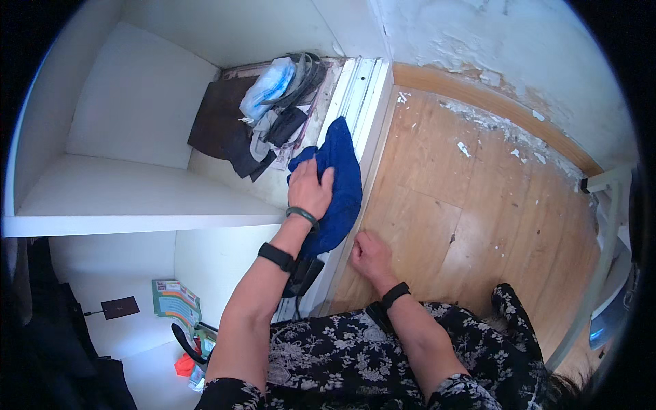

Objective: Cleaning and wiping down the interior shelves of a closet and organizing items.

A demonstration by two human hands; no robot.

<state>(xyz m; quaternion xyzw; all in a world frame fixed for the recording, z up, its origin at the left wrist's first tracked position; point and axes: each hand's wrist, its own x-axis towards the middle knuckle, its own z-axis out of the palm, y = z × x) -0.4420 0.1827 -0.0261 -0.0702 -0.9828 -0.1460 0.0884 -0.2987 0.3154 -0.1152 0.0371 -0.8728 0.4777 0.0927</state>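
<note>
My left hand [310, 189] presses on a crumpled dark blue cloth [341, 179], its fingertips among the folds and its thumb apart. The cloth lies across the white sliding-door track [353, 97] at the front of an open cabinet. Close by on the right, my right hand [370, 254] rests with curled fingers against the outer edge of the track. Nothing shows in it. A black object [306, 277] sits on the track below the cloth, partly hidden by my left forearm.
Deeper in the compartment lie a dark brown sheet [218, 115], a blue-and-white plastic packet [269, 87] and coiled dark straps [310, 77]. A white shelf panel [143, 223] juts out at left. Paint flakes [464, 148] litter the wood floor [430, 230]; a metal frame [599, 282] stands at right.
</note>
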